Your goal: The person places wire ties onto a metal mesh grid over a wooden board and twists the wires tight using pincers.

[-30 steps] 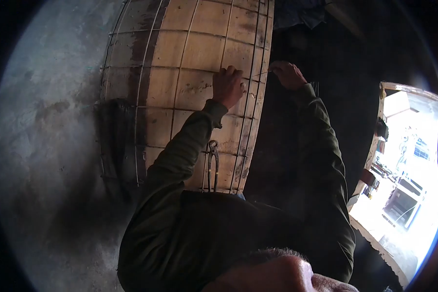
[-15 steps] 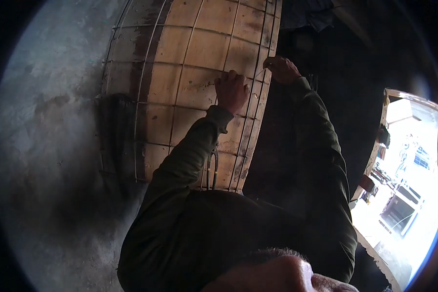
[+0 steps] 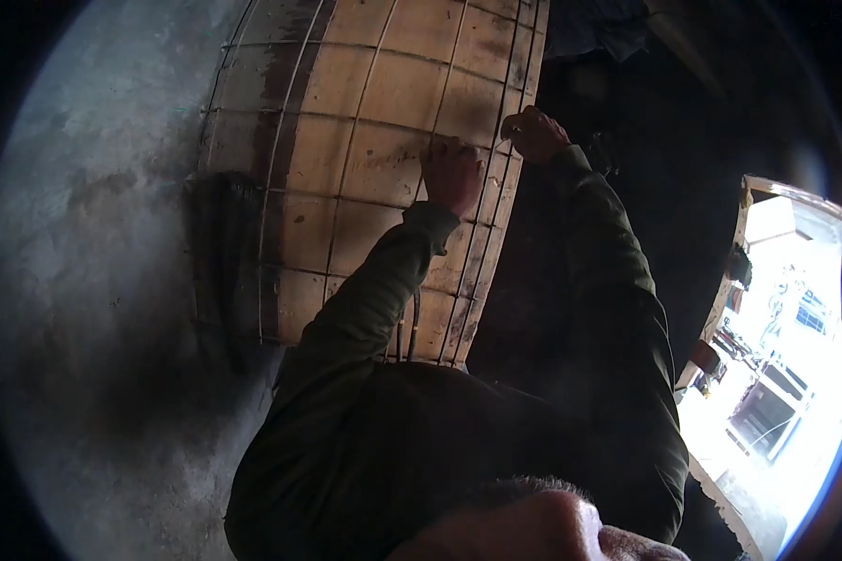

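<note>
A grid of thin metal rods (image 3: pixel 354 117) lies over a wooden board (image 3: pixel 388 84). My left hand (image 3: pixel 454 175) is closed, fingers curled down at the grid near its right side; what it grips is hidden under the fingers. Just beyond the board's right edge, my right hand (image 3: pixel 535 136) is pinched on a thin wire (image 3: pixel 503 144), beside the closely spaced rods along that edge. Below my left forearm, a pair of dark curved handles (image 3: pixel 415 313) rests on the board, partly covered by the sleeve.
Stained grey concrete floor (image 3: pixel 112 234) stretches along the left. A dark strip (image 3: pixel 229 210) lies beside the board's left edge. Deep shadow fills the area right of the board. Farther right is a bright doorway (image 3: pixel 767 346) with objects beyond it.
My right hand has shifted slightly left and down, nearer the rods at the edge. My left hand has moved slightly right. The view has shifted a little.
</note>
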A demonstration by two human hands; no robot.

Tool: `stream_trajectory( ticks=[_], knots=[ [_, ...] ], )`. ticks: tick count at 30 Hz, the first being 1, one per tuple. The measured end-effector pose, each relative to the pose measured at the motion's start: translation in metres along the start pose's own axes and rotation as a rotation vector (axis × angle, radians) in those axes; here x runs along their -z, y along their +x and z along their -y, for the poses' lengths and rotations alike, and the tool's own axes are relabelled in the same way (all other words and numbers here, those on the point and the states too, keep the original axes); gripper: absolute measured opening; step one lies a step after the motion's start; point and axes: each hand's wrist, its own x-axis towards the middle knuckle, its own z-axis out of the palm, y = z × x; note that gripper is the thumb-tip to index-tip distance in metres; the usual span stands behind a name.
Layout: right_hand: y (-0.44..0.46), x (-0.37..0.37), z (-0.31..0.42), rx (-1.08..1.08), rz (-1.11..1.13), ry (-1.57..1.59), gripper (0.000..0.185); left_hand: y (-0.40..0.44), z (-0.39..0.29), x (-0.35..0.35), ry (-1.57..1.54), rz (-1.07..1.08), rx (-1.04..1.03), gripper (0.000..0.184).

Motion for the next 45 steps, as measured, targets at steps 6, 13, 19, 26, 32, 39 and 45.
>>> stream_trajectory(
  ticks=[6,13,19,26,32,39,45],
  knots=[
    [0.001,-0.012,-0.003,-0.021,0.014,0.121,0.02,0.001,-0.002,-0.001,0.074,0.052,-0.036,0.022],
    [-0.003,-0.013,-0.005,-0.1,-0.008,0.234,0.021,0.001,-0.006,-0.013,0.035,-0.025,-0.002,0.022],
    [0.011,-0.03,-0.02,0.083,0.069,0.251,0.024,0.0,0.0,-0.024,0.017,-0.069,-0.032,0.02],
    [-0.003,-0.017,0.0,-0.084,0.022,0.258,0.021,0.002,-0.012,-0.016,0.127,-0.111,-0.069,0.022],
    [-0.03,-0.024,0.018,-0.054,-0.224,0.105,0.019,0.007,-0.016,-0.012,0.1,-0.054,-0.034,0.028],
    [-0.051,-0.017,0.045,0.11,-0.315,0.137,0.026,0.031,-0.006,-0.019,-0.38,0.299,0.316,0.022],
    [-0.055,-0.014,0.049,0.18,-0.263,0.151,0.032,0.036,0.033,-0.123,-0.987,0.405,0.557,0.034]
  ],
)
